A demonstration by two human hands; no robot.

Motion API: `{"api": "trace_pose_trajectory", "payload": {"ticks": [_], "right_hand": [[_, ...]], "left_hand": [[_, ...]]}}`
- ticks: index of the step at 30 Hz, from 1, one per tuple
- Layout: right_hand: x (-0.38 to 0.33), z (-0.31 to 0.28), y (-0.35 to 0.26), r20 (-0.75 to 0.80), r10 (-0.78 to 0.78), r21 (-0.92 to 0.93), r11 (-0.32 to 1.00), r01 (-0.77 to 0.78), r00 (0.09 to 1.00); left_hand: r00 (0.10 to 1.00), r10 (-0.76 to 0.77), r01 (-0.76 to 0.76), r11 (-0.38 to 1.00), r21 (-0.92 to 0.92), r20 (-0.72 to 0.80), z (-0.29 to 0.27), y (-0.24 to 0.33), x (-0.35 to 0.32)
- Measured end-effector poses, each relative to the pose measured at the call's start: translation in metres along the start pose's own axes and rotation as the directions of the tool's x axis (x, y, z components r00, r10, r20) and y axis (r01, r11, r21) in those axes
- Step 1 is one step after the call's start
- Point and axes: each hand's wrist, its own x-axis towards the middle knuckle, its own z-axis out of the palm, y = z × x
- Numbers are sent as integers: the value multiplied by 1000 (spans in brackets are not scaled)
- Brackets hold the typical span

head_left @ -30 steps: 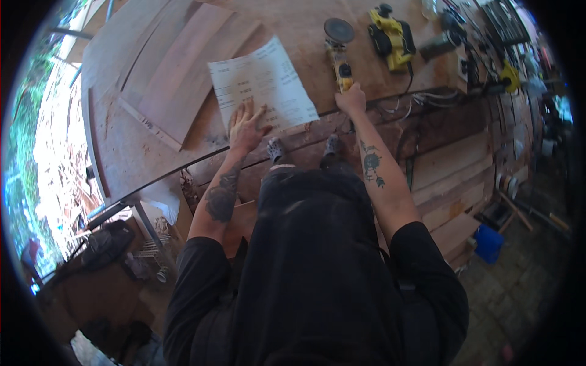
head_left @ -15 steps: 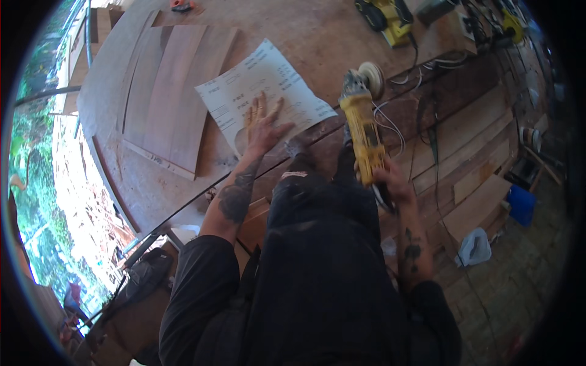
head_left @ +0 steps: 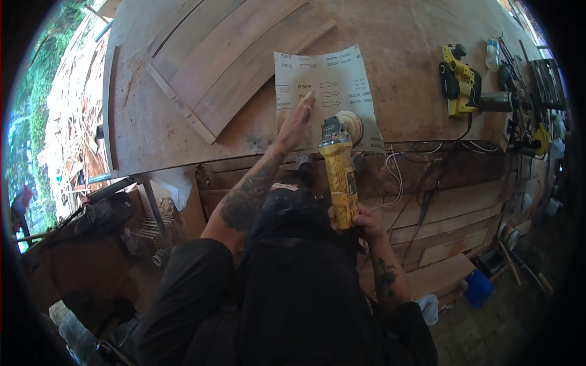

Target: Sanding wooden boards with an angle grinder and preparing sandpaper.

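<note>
A pale sheet of sandpaper [head_left: 326,76], its printed back facing up, lies at the front edge of the workbench. Stretched fingers of my left hand [head_left: 297,127] rest at the lower left part of the sheet. My right hand [head_left: 365,221] is wrapped round the rear end of a worn yellow angle grinder [head_left: 340,177]. A round, pale pad [head_left: 350,127] on the grinder's head is over the lower right part of the sheet. Whether the pad touches the paper I cannot tell.
Joined wooden boards [head_left: 229,52] lie on the workbench [head_left: 403,49] to the left. A yellow and black power planer [head_left: 459,82] stands at the right beside a dark cylinder [head_left: 497,102]. White cords [head_left: 397,177] hang from the bench edge above stacked planks [head_left: 448,207].
The grinder's pad has come from beside the sandpaper to over its lower right part. The sheet appears turned straighter, and my left hand's fingers are closer together. The view has shifted too.
</note>
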Motion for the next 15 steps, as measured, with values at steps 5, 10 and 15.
{"api": "trace_pose_trajectory", "payload": {"ticks": [5, 10, 15], "right_hand": [[35, -11, 22, 68, -16, 138, 990, 6, 998], [77, -21, 34, 86, -84, 216, 974, 64, 993], [104, -14, 26, 84, 65, 97, 993, -73, 994]], "left_hand": [[961, -177, 201, 975, 99, -214, 34, 57, -56], [915, -400, 386, 832, 399, -50, 52, 96, -50], [910, -404, 380, 725, 575, -93, 46, 101, -23]]}}
